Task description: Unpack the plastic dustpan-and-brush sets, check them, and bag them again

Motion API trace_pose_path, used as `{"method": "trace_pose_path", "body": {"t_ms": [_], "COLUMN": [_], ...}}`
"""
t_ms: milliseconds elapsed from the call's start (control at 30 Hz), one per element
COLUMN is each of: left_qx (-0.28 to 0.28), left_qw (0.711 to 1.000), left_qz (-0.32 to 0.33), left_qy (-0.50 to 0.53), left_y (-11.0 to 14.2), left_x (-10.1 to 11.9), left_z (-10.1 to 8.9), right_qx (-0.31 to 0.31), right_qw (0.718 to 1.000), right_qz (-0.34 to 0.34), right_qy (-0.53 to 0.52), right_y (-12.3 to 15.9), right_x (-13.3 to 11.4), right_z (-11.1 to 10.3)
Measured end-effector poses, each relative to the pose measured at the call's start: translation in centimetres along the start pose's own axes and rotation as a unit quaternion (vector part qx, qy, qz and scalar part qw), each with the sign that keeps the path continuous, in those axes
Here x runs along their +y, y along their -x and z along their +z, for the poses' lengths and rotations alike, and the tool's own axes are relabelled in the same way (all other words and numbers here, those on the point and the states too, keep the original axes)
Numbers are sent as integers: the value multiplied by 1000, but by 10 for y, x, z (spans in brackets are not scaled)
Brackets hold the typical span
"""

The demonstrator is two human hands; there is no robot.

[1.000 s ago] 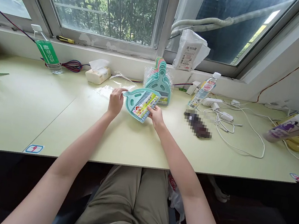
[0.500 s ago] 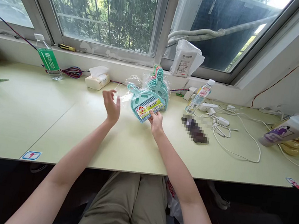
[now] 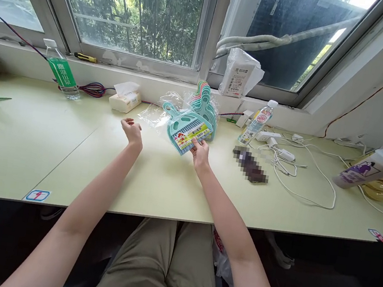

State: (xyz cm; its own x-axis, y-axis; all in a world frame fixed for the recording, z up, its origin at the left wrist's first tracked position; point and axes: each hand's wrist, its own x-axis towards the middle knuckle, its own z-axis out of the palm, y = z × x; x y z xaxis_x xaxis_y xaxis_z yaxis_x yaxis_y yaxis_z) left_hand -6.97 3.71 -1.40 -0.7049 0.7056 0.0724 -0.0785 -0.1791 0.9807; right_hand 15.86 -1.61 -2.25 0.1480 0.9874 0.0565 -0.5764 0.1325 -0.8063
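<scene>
My right hand [image 3: 200,153] grips the lower edge of a teal mini dustpan-and-brush set [image 3: 186,129] with a colourful label, tilted up off the pale green table [image 3: 170,184]. My left hand [image 3: 131,131] hovers to its left with fingers loosely curled and nothing in them. Clear plastic wrap [image 3: 154,114] lies between the left hand and the set. Behind the set stands a bagged stack of more dustpan sets [image 3: 203,101].
A tissue pack [image 3: 124,100] and green-labelled bottle [image 3: 61,72] stand at the back left. A second bottle [image 3: 256,122], a dark blurred object [image 3: 249,165], white cables [image 3: 303,171] and a purple-labelled package [image 3: 373,167] lie right. A white bag [image 3: 239,73] sits on the sill.
My left hand let go of the dustpan set, opened, then drew back left and curled. My right hand raised and tilted the set upright.
</scene>
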Motion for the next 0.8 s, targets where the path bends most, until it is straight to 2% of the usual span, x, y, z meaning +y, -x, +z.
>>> {"method": "trace_pose_path", "body": {"t_ms": [33,67,133,200,233,300,367,500,633,800], "left_qx": [-21,-66,-202,-324,-361,-386,-383,-382,-420,-478], "left_qw": [998,988,946,896,883,879,886,883,872,850], "left_qz": [-42,-84,-155,-178,-171,-147,-137,-169,-177,-174], "left_qy": [52,108,203,245,248,237,224,214,177,136], "left_y": [1,4,12,23,27,35,39,47,61,79], "left_x": [1,2,7,13,16,19,19,13,7,-1], "left_z": [0,1,3,6,7,10,12,15,18,21], "right_qx": [1,2,-3,-12,-15,-20,-24,-27,-26,27], "right_qw": [1000,1000,1000,1000,1000,1000,999,999,999,999], "right_qz": [-3,-4,-6,-7,-9,-14,-19,-19,-16,-20], "right_qy": [-4,-6,-10,-4,1,15,27,34,28,2], "right_y": [0,0,-1,-1,-1,-1,-1,0,1,-2], "right_x": [0,0,1,3,4,5,6,6,9,13], "right_z": [0,0,0,0,0,1,1,2,3,3]}}
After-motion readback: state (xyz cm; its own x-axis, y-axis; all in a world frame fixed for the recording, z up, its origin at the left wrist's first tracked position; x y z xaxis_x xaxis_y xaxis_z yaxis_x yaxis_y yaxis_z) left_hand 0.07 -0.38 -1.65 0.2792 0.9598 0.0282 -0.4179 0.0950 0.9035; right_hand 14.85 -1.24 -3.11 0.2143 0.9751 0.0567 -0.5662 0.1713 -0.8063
